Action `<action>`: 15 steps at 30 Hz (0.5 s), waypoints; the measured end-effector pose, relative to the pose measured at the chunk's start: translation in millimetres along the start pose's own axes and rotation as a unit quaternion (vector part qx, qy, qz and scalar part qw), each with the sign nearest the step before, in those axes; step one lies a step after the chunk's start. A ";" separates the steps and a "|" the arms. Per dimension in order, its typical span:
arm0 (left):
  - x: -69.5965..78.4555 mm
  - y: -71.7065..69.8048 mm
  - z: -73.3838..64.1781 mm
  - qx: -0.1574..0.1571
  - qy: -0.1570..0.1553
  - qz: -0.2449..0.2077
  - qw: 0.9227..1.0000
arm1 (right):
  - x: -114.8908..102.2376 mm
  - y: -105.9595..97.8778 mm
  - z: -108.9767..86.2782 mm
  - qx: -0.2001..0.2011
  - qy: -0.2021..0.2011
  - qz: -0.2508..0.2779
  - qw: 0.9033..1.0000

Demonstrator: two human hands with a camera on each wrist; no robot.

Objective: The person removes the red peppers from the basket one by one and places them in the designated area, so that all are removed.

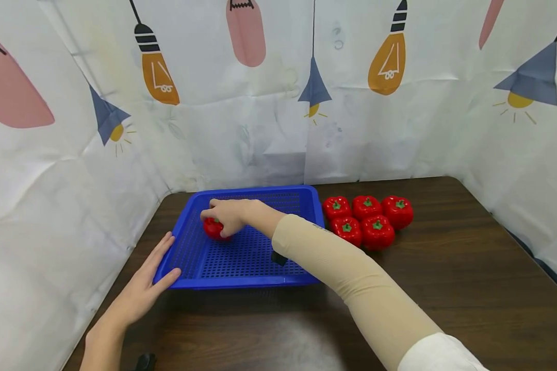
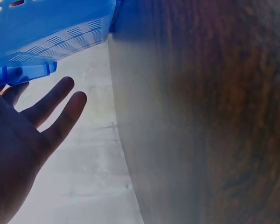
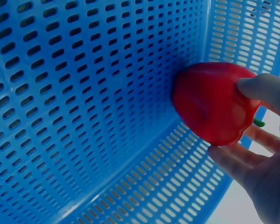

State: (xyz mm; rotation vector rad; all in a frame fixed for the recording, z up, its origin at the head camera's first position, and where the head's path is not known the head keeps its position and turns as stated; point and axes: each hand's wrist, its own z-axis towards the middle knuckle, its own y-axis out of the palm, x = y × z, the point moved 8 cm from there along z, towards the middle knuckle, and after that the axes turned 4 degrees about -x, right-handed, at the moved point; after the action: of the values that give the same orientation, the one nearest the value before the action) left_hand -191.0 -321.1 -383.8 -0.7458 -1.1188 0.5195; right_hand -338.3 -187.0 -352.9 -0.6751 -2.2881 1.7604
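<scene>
Inside the blue plastic basket [image 1: 241, 281], toward its far left corner, my right hand [image 1: 229, 214] grips a red bell pepper [image 1: 212, 229]. In the right wrist view the thumb and fingers hold the bell pepper [image 3: 210, 102] by its stem end, and its other end is against the perforated basket floor [image 3: 84, 93]. My left hand [image 1: 141, 291] lies at the basket's left rim with fingers spread. Seen from the left wrist, the left hand [image 2: 23, 135] has its fingers extended beside the basket's outer wall [image 2: 60, 37].
Several red bell peppers [image 1: 377, 233] stand in a cluster on the dark wooden table [image 1: 455, 268], right of the basket. A white printed curtain [image 1: 260, 139] hangs behind the table and along both sides. My right forearm crosses over the basket's right part.
</scene>
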 end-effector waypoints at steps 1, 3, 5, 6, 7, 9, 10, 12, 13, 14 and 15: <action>-0.1 0.2 0.1 0.000 -0.001 0.000 1.000 | -0.9 -0.1 -0.7 -0.001 0.000 -0.003 1.000; 0.0 0.5 0.2 0.001 -0.001 0.000 1.000 | -2.0 -0.4 -1.9 -0.002 0.003 -0.009 1.000; 0.1 0.9 0.1 0.002 -0.002 0.000 1.000 | -3.7 -0.1 -3.4 -0.007 0.003 -0.017 1.000; 0.1 1.0 0.1 0.003 -0.001 0.000 1.000 | -4.4 0.4 -4.2 -0.013 0.005 -0.020 1.000; 0.2 1.1 0.0 0.003 0.000 -0.001 1.000 | -4.9 0.6 -5.4 -0.020 0.006 -0.023 1.000; 0.5 1.2 -0.2 0.004 0.001 -0.002 1.000 | -5.7 1.3 -8.2 -0.036 0.009 -0.032 0.999; 0.6 1.2 -0.1 0.005 0.002 -0.003 1.000 | -5.8 1.6 -10.0 -0.044 0.010 -0.036 0.998; 0.9 1.2 0.0 0.005 0.004 -0.003 1.000 | -4.6 2.2 -14.4 -0.058 0.016 -0.039 0.997; 1.2 1.2 0.2 0.005 0.005 -0.003 1.000 | -3.8 2.4 -16.8 -0.064 0.018 -0.040 0.997; 1.3 1.2 0.5 0.006 0.005 -0.002 1.000 | -2.9 2.7 -19.4 -0.069 0.021 -0.040 0.997; 1.4 1.2 0.7 0.006 0.006 -0.001 1.000 | -1.8 3.3 -21.9 -0.075 0.023 -0.039 0.996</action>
State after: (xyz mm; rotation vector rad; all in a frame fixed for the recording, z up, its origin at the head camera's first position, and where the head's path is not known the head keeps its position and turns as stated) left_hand -191.1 -319.1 -383.7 -0.7362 -1.1040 0.5177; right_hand -327.1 -168.1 -349.6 -0.6351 -2.3982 1.5351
